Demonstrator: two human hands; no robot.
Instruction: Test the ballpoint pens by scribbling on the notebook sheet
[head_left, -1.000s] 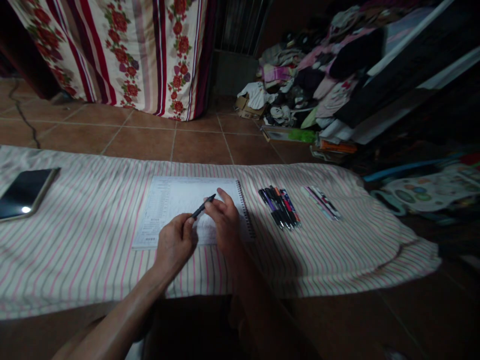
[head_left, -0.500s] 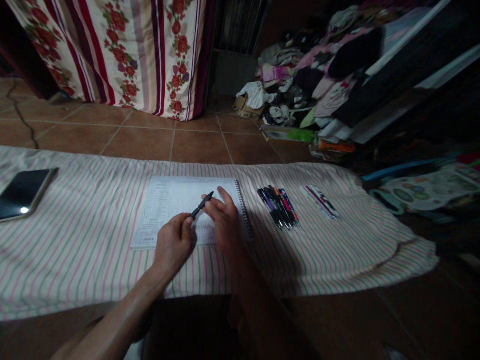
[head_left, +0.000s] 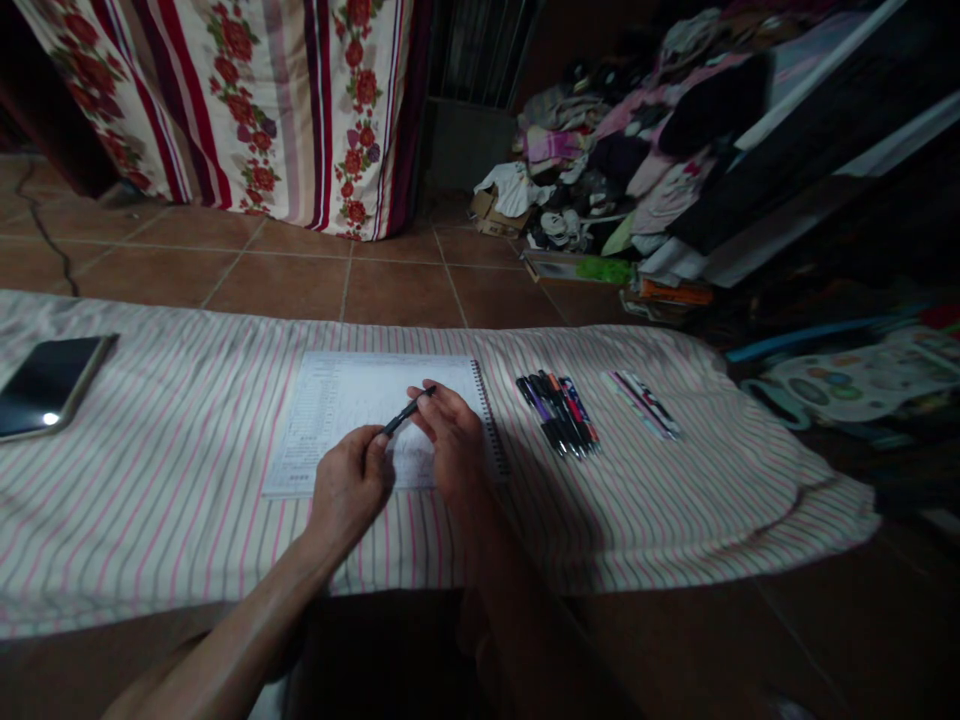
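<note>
A dark pen [head_left: 409, 409] is held between both hands above a spiral notebook [head_left: 352, 400] with a printed white page. My left hand [head_left: 349, 485] pinches the pen's near end, fingers closed. My right hand [head_left: 450, 440] grips the pen's far end with curled fingers and rests on the page. The notebook lies on a pink-and-grey striped cloth [head_left: 187, 470] spread on the tiled floor.
A row of several pens [head_left: 559, 413] lies right of the notebook, with a smaller group of pens [head_left: 645, 403] further right. A phone [head_left: 49, 383] rests at the cloth's left. A floral curtain [head_left: 262, 110] hangs behind; a pile of clothes [head_left: 622, 160] sits back right.
The pen's far tip has shifted slightly right and my right hand's fingers have curled more closely around it. My left hand has stayed put.
</note>
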